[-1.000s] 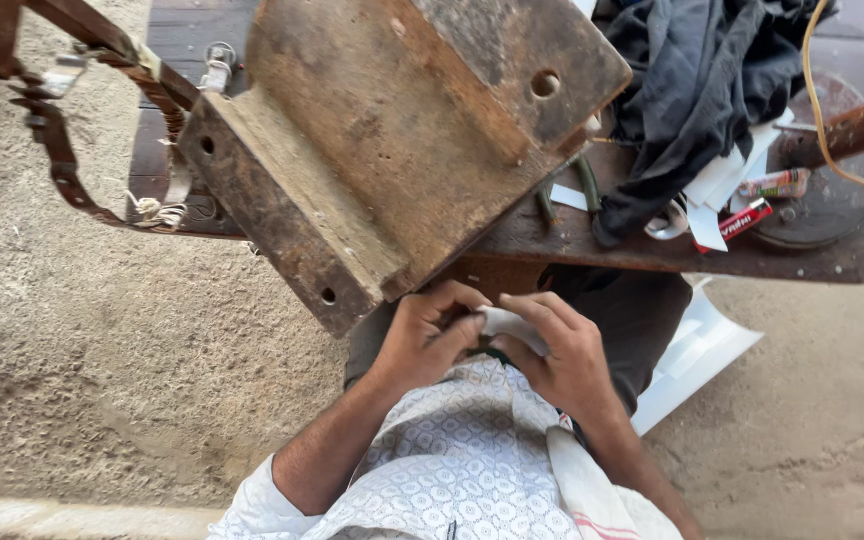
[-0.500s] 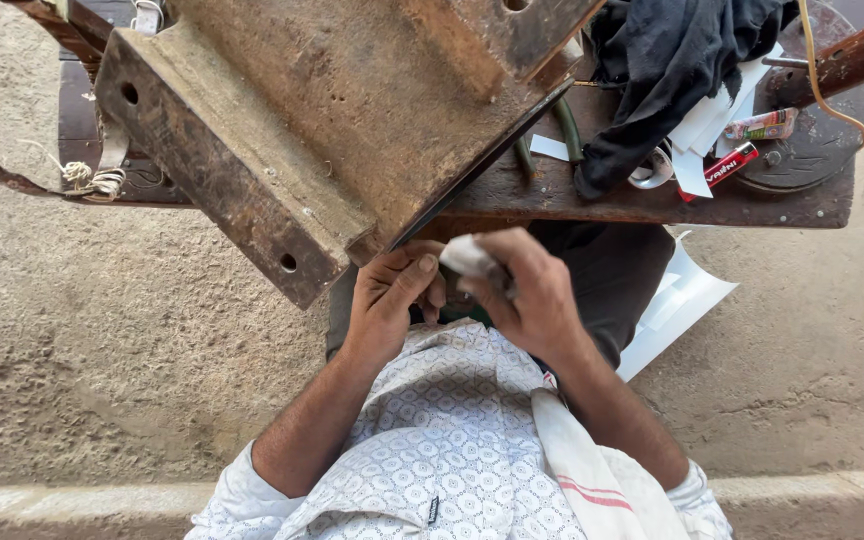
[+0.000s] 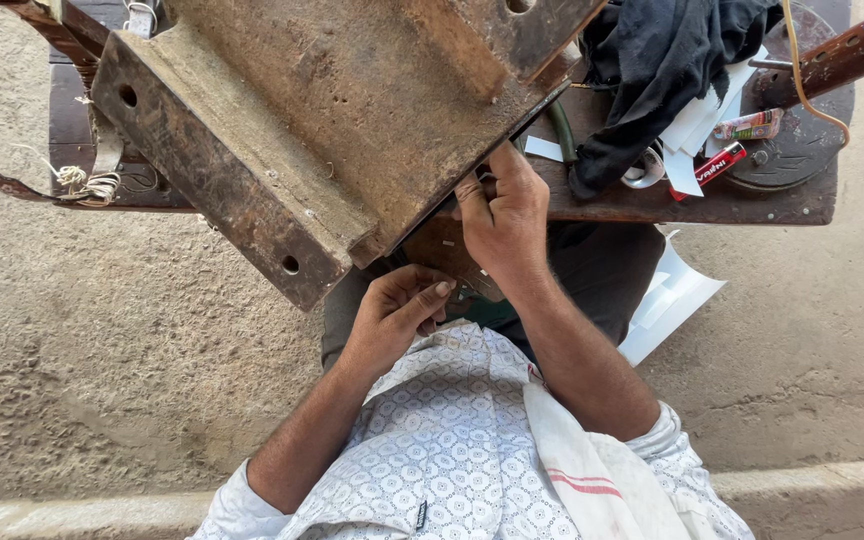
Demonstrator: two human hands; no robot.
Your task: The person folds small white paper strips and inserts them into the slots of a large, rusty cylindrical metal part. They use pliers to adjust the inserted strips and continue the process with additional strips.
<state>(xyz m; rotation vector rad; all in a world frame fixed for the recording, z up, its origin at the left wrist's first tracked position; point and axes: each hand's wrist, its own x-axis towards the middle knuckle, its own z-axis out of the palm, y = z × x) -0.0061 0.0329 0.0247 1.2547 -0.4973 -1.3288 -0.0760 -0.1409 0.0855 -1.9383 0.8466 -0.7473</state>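
We note a large rusted metal block (image 3: 352, 130), drilled with holes, tilted across the upper middle of the head view; it overhangs a dark wooden bench (image 3: 652, 200) and hides much of what lies beneath its lower edge. On the bench, to the right, lie a black cloth (image 3: 662, 70), white paper strips (image 3: 697, 130), a small red tube (image 3: 720, 165) and a round dark metal disc (image 3: 802, 140). A rusted rod with a blue end (image 3: 852, 50) crosses the top right corner. A worn strap with frayed white cord (image 3: 82, 185) hangs at the left. The ground is bare sandy concrete (image 3: 102, 350).

The right hand (image 3: 507, 215) is raised to the block's lower edge, fingers curled tight against it; whether they pinch anything we cannot tell, as the block covers the fingertips. The left hand (image 3: 397, 310) sits lower, just beneath the block, fingers loosely bent with the thumb extended, holding nothing visible. The two hands are near but apart. A striped pale towel (image 3: 592, 470) lies over the patterned shirt (image 3: 432, 450).
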